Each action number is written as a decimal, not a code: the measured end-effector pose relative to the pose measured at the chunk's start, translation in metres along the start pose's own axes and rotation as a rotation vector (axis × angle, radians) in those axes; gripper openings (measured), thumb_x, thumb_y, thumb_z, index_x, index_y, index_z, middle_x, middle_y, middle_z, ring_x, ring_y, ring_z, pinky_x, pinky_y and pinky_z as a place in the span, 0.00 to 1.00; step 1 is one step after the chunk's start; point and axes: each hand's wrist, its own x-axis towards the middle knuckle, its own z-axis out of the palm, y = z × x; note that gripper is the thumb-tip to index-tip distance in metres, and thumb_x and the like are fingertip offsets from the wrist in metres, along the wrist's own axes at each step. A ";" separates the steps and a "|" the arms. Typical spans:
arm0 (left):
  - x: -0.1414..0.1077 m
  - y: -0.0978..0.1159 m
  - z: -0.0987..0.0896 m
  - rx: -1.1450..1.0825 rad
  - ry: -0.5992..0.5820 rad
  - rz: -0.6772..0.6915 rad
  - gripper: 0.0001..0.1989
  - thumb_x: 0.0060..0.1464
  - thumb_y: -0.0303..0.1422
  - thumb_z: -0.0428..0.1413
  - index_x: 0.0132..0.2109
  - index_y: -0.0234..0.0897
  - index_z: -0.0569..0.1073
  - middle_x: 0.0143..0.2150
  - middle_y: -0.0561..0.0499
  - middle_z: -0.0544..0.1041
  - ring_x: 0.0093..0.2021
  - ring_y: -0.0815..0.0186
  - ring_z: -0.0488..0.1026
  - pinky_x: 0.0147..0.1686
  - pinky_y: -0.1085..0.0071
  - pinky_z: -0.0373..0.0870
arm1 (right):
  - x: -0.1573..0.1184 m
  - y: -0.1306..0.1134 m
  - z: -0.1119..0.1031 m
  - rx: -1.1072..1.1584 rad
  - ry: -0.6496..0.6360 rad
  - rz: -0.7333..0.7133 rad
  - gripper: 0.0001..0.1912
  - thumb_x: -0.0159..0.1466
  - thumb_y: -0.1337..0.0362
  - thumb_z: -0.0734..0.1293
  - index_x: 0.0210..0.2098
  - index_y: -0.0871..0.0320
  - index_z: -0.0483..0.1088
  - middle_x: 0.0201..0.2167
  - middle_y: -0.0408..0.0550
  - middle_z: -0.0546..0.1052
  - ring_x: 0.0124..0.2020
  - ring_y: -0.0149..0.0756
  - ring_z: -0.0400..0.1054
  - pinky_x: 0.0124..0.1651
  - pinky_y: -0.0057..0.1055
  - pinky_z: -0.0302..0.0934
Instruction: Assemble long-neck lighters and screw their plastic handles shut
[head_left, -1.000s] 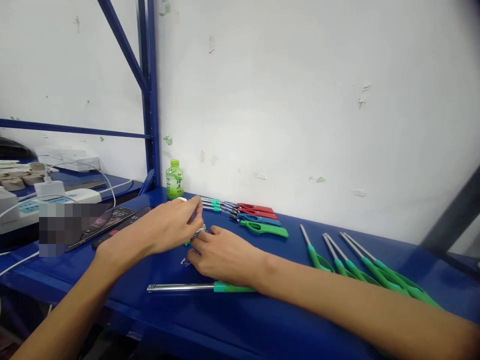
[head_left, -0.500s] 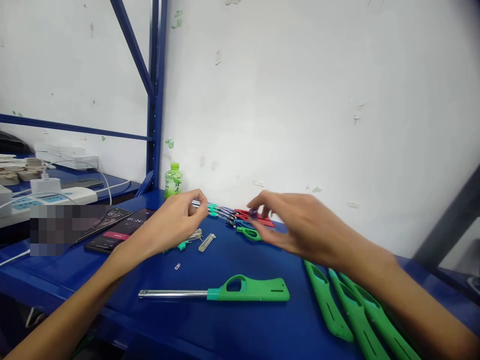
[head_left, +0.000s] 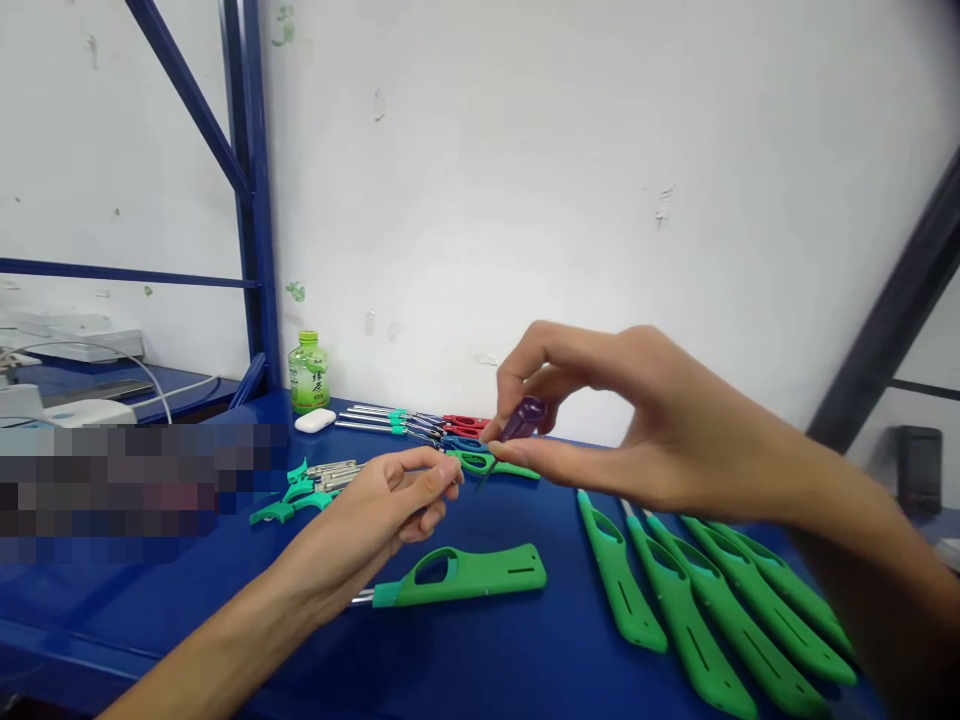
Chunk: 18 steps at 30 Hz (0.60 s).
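Note:
My right hand (head_left: pixel 607 420) grips a small screwdriver (head_left: pixel 523 418) by its purple handle, the thin shaft slanting down to the left. Just left of that tip, my left hand (head_left: pixel 397 510) is closed in a pinch; whatever lies between thumb and fingers is too small to make out. Below the hands a green gas lighter (head_left: pixel 480 573) lies flat, its metal end partly hidden by my left hand. Beyond my left wrist are loose turquoise trigger pieces (head_left: pixel 300 495) and several slim metallic parts (head_left: pixel 334 470).
Several green lighters (head_left: pixel 694 600) lie side by side at the right. Lighters with red (head_left: pixel 469 425), blue and green handles are lined up near the wall. A green-capped bottle (head_left: pixel 308 375) and a white case (head_left: pixel 315 421) stand at the back left, by a blue metal post (head_left: pixel 251 200).
The camera view has swung to the right. My hands have come closer together, and the screwdriver now points toward my left fingertips. My left hand has lowered in view.

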 end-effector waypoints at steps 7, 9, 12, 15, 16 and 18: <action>-0.004 0.003 0.001 -0.180 0.076 -0.015 0.20 0.47 0.42 0.75 0.41 0.34 0.82 0.29 0.55 0.70 0.25 0.77 0.55 0.22 0.82 0.53 | -0.005 -0.007 -0.005 0.034 0.169 -0.025 0.07 0.65 0.64 0.75 0.39 0.51 0.73 0.38 0.41 0.82 0.40 0.41 0.80 0.45 0.39 0.78; -0.003 0.002 0.001 -0.248 0.087 -0.014 0.20 0.44 0.40 0.76 0.41 0.33 0.83 0.32 0.53 0.72 0.25 0.78 0.56 0.22 0.83 0.55 | -0.005 -0.007 -0.004 0.046 0.195 -0.027 0.08 0.65 0.64 0.76 0.39 0.50 0.72 0.37 0.41 0.82 0.40 0.42 0.81 0.45 0.40 0.78; -0.002 0.003 0.001 -0.305 0.065 -0.038 0.20 0.43 0.38 0.77 0.41 0.33 0.83 0.35 0.53 0.73 0.25 0.78 0.56 0.21 0.83 0.55 | -0.006 -0.007 -0.002 0.044 0.184 -0.026 0.08 0.65 0.64 0.75 0.39 0.49 0.72 0.38 0.40 0.82 0.41 0.42 0.81 0.45 0.39 0.78; -0.004 0.004 0.003 -0.304 0.038 -0.041 0.20 0.43 0.39 0.76 0.39 0.33 0.83 0.36 0.53 0.73 0.25 0.79 0.56 0.21 0.83 0.54 | -0.005 -0.008 -0.001 0.035 0.180 -0.016 0.07 0.66 0.64 0.74 0.39 0.49 0.72 0.38 0.40 0.82 0.41 0.42 0.81 0.45 0.39 0.79; -0.005 0.005 0.004 -0.303 0.036 -0.042 0.19 0.44 0.39 0.76 0.39 0.33 0.82 0.36 0.53 0.73 0.25 0.79 0.56 0.21 0.83 0.53 | -0.005 -0.008 -0.001 0.038 0.187 -0.012 0.07 0.66 0.64 0.74 0.38 0.49 0.72 0.38 0.40 0.82 0.41 0.42 0.81 0.45 0.39 0.79; -0.006 0.006 0.005 -0.310 0.036 -0.048 0.19 0.44 0.39 0.76 0.38 0.33 0.82 0.36 0.53 0.72 0.25 0.79 0.55 0.20 0.83 0.52 | -0.005 -0.009 -0.001 0.051 0.189 -0.016 0.08 0.65 0.65 0.75 0.39 0.49 0.72 0.37 0.39 0.81 0.41 0.42 0.81 0.46 0.39 0.79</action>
